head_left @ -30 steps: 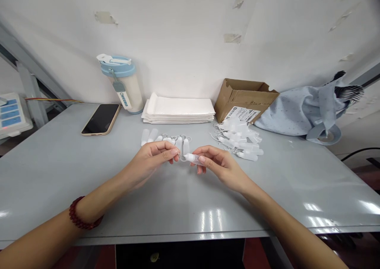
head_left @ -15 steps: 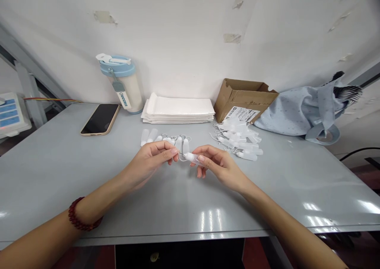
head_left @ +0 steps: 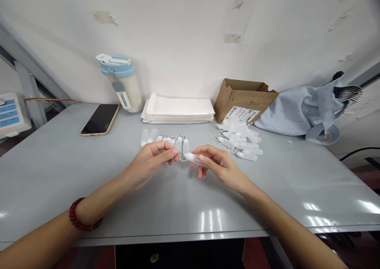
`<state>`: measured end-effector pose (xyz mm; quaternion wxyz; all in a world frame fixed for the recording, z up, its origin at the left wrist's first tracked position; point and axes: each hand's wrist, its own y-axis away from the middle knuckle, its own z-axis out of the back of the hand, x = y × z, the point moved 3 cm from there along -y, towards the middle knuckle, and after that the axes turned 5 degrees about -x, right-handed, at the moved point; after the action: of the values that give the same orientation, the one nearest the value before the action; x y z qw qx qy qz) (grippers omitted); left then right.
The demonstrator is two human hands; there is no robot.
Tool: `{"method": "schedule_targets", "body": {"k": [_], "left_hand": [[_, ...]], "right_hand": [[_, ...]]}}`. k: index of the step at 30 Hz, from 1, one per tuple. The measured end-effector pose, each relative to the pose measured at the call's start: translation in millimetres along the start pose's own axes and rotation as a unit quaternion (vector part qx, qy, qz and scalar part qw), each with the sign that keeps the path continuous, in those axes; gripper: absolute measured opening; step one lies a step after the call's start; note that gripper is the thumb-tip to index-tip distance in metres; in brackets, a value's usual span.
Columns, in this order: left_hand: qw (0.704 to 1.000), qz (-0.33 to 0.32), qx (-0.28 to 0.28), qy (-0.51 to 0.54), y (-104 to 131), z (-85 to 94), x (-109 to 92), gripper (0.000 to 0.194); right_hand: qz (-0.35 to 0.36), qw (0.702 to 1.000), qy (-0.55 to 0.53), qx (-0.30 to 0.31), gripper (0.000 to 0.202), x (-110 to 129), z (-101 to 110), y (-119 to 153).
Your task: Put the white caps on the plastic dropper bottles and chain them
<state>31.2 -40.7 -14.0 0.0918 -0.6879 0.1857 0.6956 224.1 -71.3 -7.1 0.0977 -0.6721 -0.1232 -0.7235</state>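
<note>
My right hand (head_left: 219, 165) is closed on a small translucent dropper bottle (head_left: 195, 159), whose white tip points left. Between the thumb and forefinger of my left hand (head_left: 156, 158) is pinched a thin dark needle (head_left: 181, 153). The needle's far end meets the bottle's tip; whether it goes inside I cannot tell. Just beyond my fingers lies a row of similar little bottles (head_left: 186, 145), several with white cap loops, partly hidden by my left hand. A looser pile of them (head_left: 237, 138) lies behind my right hand.
Along the wall stand a blue-lidded tumbler (head_left: 127, 86), a stack of white padded envelopes (head_left: 179, 109) and an open cardboard box (head_left: 243, 100). A phone (head_left: 100, 119) lies at left on the grey table (head_left: 178, 209). A light blue fabric bag (head_left: 293, 110) sits at right.
</note>
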Motion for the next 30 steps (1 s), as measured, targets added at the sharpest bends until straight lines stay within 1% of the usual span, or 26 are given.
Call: {"method": "schedule_targets", "body": {"k": [5,10,15,20,30], "left_hand": [[1.0,-0.013,-0.014,-0.024,0.1,1.1,-0.3,0.025],[0.995,-0.037,-0.043,-0.077,1.0,1.0,-2.0,0.025],[0.99,-0.043,-0.058,-0.124,2.7,-0.5,-3.1,0.025],[0.987,-0.045,-0.07,-0.137,3.2,-1.7,-3.9,0.026],[0.984,-0.049,-0.08,-0.154,5.6,-6.9,-6.1,0.024]], "right_hand": [[-0.003,1.0,0.008,-0.013,0.023,-1.2,-0.9,0.1],[0.006,0.999,0.029,-0.024,0.023,-0.1,-0.7,0.8],[-0.002,0.999,0.036,-0.033,0.024,1.4,-0.5,1.4],[-0.005,0.999,0.009,-0.031,0.025,-2.5,-2.0,1.1],[0.006,0.999,0.009,-0.04,0.025,-5.5,-6.1,1.7]]}}
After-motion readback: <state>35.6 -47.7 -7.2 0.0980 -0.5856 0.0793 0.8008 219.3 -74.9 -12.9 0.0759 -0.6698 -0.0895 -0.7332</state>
